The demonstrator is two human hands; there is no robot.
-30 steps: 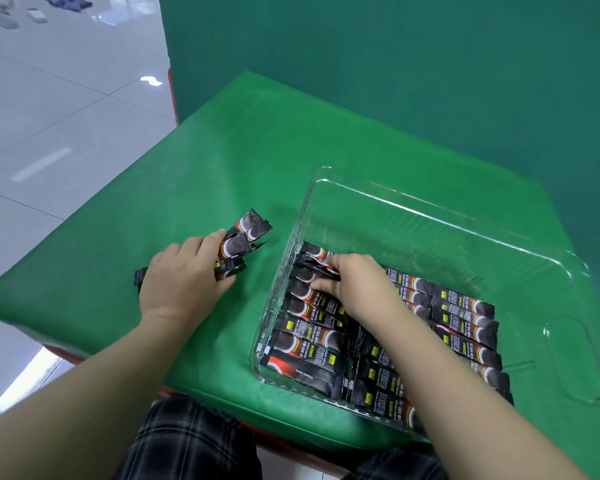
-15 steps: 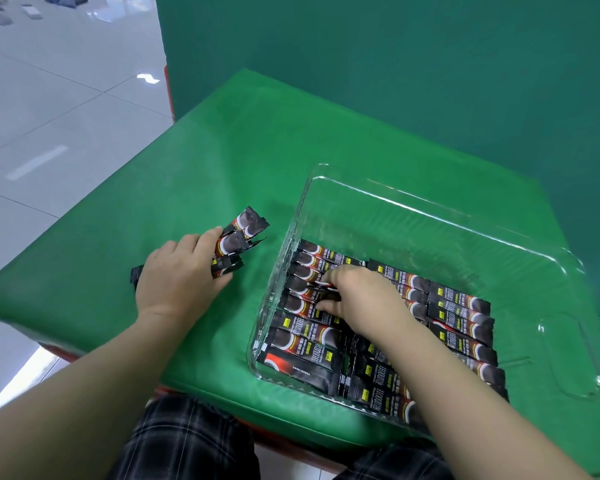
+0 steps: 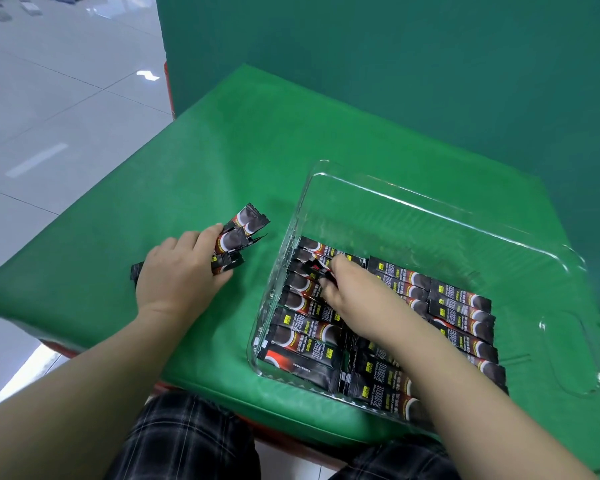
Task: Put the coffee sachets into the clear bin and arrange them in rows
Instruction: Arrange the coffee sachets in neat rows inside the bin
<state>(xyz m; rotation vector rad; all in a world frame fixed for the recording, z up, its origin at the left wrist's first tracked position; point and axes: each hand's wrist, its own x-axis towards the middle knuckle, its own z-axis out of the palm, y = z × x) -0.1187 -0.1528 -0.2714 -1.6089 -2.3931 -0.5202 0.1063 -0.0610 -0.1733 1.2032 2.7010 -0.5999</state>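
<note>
Left hand [image 3: 179,278] grips loose black-and-red sachets [image 3: 238,233]; right hand [image 3: 350,289] pinches one sachet [image 3: 314,268] over rows in the clear bin [image 3: 430,209].

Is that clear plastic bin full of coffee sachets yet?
No, partly full. Dark coffee sachets lie in rows across the near part of the clear plastic bin; its far part shows bare floor.

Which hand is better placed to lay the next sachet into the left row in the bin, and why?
Right. The right hand is already inside the clear bin, pinching a sachet over the left row. The left hand is outside on the green cloth, holding the spare sachets.
</note>
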